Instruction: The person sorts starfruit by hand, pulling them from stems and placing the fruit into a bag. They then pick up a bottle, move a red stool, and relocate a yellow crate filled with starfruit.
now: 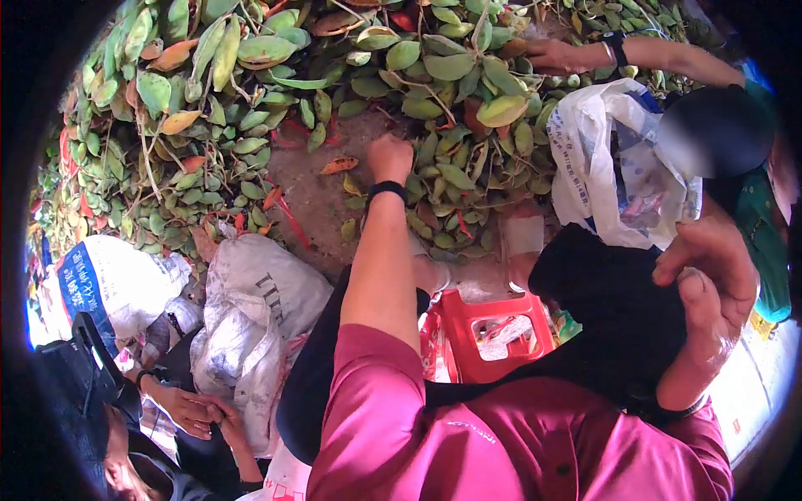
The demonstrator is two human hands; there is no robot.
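My left hand (389, 160) is stretched forward over the bare brown ground, closed in a fist, with a black band on its wrist. It is at the edge of a big heap of leafy green stems (455, 175); whatever its fingers hold is hidden. A yellow-orange leaf (338, 165) lies on the ground just left of it. My right hand (710, 292) is raised at the right, fingers bent and somewhat apart, with nothing visible in it. Beyond it is a white plastic bag (585, 167), standing with its mouth open.
A red plastic stool (493, 334) is between my legs. White sacks (259, 292) stand at left beside a person whose hands (196, 411) are together. At top right another person's hand (555, 57) reaches into the leaves. Red strips (292, 221) lie on the ground.
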